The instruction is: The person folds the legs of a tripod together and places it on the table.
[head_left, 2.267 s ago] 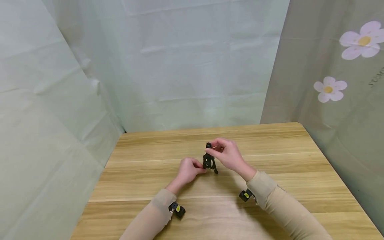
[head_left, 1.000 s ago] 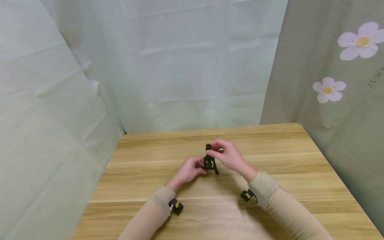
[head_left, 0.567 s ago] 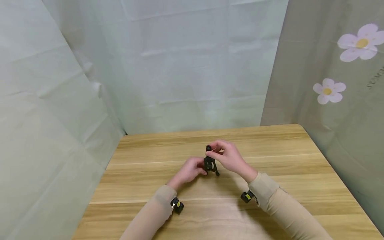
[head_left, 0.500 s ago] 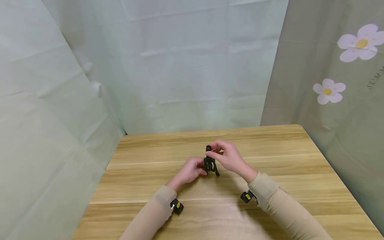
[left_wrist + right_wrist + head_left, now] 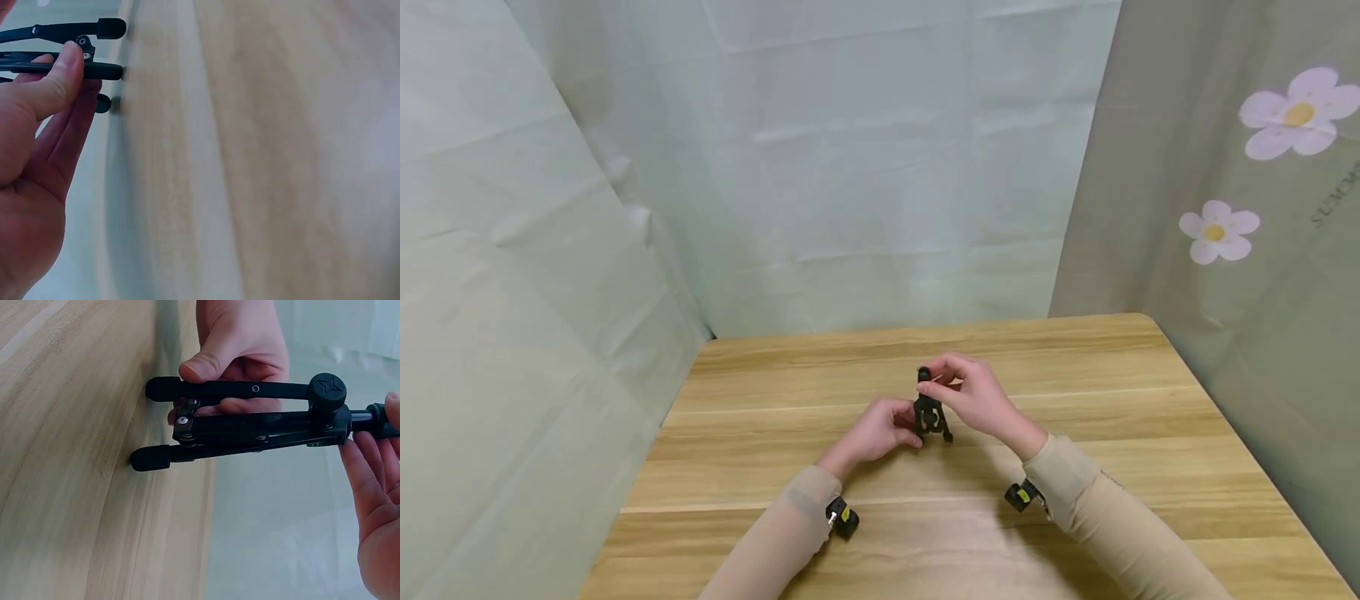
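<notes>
A small black tripod (image 5: pixel 924 402) stands upright between both hands over the middle of the table, its rubber-tipped feet right at the wood. My left hand (image 5: pixel 877 431) pinches one leg low down; the left wrist view shows the thumb pressed against that leg (image 5: pixel 109 72) with fingers behind. Higher up, my right hand (image 5: pixel 976 398) holds the neck just below the round top between thumb and fingers. In the right wrist view the legs (image 5: pixel 250 390) sit fairly close together, a round hub (image 5: pixel 327 392) with a star mark joins one leg, and the right fingers touch the collar (image 5: pixel 375 419).
The wood-grain table (image 5: pixel 760 383) extends around both arms. Pale cloth hangs behind (image 5: pixel 865 167) and at the left, and a flowered curtain (image 5: pixel 1150 167) at the right. Small wrist cameras (image 5: pixel 843 518) stick out from both sleeves.
The left fingers have closed further round the leg and reach behind it. Both hands and the tripod sit slightly lower and to the right in the head view, which has also tilted slightly.
</notes>
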Demonstrator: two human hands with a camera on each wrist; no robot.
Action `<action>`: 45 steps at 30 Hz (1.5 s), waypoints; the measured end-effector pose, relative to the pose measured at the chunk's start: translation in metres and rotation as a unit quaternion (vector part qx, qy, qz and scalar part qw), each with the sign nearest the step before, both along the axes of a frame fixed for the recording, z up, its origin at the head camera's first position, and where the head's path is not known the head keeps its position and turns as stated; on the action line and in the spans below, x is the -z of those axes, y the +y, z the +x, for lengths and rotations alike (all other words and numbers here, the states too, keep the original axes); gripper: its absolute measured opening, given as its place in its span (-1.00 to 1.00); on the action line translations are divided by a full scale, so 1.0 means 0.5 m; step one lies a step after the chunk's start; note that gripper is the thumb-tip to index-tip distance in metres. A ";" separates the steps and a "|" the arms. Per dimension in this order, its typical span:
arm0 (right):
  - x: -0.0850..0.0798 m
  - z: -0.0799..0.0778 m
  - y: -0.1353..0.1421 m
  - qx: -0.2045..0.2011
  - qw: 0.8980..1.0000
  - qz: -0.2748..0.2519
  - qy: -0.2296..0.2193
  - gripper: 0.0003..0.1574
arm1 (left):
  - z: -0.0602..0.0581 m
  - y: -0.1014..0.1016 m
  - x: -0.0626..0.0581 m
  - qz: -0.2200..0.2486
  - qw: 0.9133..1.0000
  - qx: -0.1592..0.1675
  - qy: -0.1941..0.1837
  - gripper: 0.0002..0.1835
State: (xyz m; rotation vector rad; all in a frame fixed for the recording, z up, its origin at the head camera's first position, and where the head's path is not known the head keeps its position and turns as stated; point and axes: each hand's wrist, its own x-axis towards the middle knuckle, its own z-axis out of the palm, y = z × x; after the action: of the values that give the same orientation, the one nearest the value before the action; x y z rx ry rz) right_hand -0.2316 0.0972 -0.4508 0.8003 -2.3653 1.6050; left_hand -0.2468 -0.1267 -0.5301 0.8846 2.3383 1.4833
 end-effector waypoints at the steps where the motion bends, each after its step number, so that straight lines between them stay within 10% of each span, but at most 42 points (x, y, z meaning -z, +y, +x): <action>1: 0.001 -0.001 -0.001 -0.001 1.000 0.000 0.001 -0.82 | -0.001 0.000 0.002 -0.001 1.000 0.000 0.003 -0.75; 34: -0.004 0.004 0.027 0.020 1.000 -0.011 -0.003 -0.84 | 0.007 0.059 -0.010 -0.044 0.995 -0.043 0.075 -0.73; 45: 0.021 -0.006 0.073 -0.033 0.997 -0.018 -0.074 -0.45 | 0.010 0.058 -0.013 -0.053 0.996 -0.054 0.055 -0.72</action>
State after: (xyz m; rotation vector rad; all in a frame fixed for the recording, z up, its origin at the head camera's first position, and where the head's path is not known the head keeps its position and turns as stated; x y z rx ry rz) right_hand -0.2344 0.1336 -0.4613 0.7871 -2.4242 1.7865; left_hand -0.2419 -0.0976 -0.5236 0.8448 2.5549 1.3665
